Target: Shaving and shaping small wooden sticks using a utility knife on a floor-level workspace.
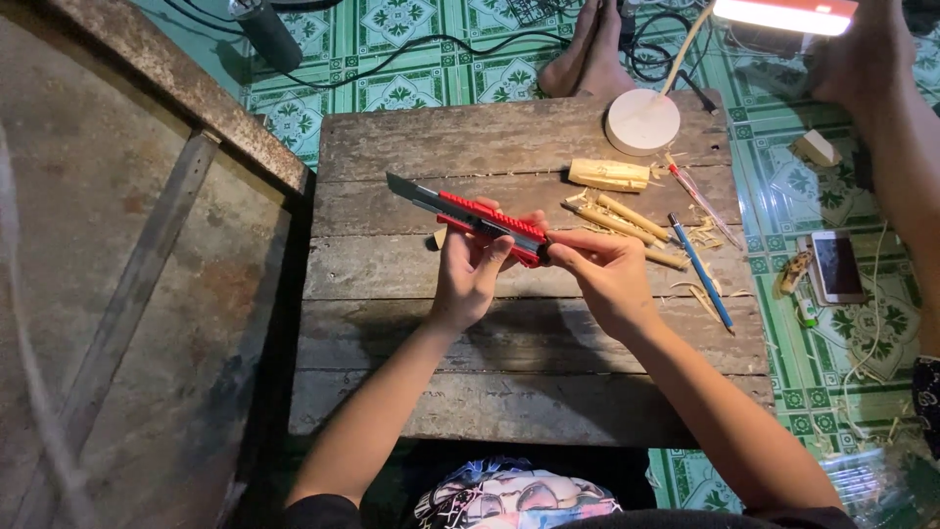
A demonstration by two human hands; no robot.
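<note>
Two hands are meeting over a low wooden table, whose broad grey planks are lying rough, cracked and weathered, with gaps showing between the boards. Both are sharing one tool above the middle planks: a red and black utility knife with its grey segmented blade pushed well out, pointing up and away to the left. The left hand is wrapping loosely around the middle of the handle, fingers curled and thumb lying along the red plastic near the slider; the right hand is pinching the black tail end between thumb and fingertips, the other fingers half folded. Handling looks safest, as a judgement, with the blade kept aimed away from both palms, the thumb staying behind the slider, and the tail grip holding the body steady without twisting. To the right, pale bamboo pieces are lying in a loose cluster, smooth-skinned, cylindrical and split, beside one thicker carved block with a ridged face. Near them a white round lamp base is standing on the far edge, matte and disc-shaped. A thin blue pen is lying slantwise among curled shavings. Off the table, a white phone is resting on the glossy green patterned floor tiles.
</note>
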